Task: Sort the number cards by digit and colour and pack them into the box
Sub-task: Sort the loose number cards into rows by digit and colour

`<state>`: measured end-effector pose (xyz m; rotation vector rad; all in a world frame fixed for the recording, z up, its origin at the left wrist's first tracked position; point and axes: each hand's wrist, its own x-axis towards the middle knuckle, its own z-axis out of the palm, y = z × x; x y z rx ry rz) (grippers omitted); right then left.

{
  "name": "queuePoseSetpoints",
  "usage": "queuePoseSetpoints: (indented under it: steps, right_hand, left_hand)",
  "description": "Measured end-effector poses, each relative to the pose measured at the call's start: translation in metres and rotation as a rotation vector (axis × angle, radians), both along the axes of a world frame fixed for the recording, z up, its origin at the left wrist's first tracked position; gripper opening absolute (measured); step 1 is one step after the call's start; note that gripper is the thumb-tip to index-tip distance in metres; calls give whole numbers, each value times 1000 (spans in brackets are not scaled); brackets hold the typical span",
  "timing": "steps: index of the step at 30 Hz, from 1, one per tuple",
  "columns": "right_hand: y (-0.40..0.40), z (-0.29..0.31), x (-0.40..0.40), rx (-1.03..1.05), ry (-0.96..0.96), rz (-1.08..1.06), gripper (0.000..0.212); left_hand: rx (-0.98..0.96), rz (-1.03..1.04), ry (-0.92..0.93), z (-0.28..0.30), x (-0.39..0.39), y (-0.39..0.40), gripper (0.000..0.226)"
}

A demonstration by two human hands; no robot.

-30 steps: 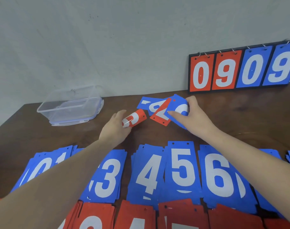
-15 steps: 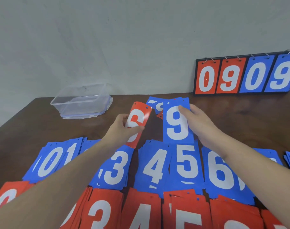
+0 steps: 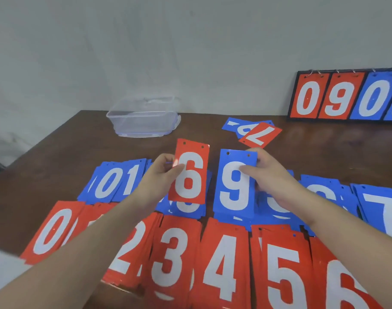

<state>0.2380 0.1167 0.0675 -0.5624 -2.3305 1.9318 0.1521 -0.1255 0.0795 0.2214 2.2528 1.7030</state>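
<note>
Brown surface: both cards lifted off far heap since a moment ago; left hand pinches red 6, right hand blue 9. Ready for filing.

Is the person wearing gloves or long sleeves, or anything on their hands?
No gloves. The left hand and right hand are bare, and both forearms are uncovered as far as they show. No rings, watch or bracelets are visible. No sleeve can be made out.

Brown table: card piles, box (clear), scoreboard.

1 head view, looking forward-down, close over table.
</note>
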Motion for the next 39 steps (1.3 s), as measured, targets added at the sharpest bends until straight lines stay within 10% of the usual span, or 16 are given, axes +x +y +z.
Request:
queuePoseSetpoints:
  steps: [15,39]
  right_hand:
    - [-63,2,7,39,-44,85,35]
    - [80,8,247,214,-172,-539,24]
  left_hand:
    - [98,15,-70,-14,13,-122,77]
    - [68,-670,-193,-16,143,106,26]
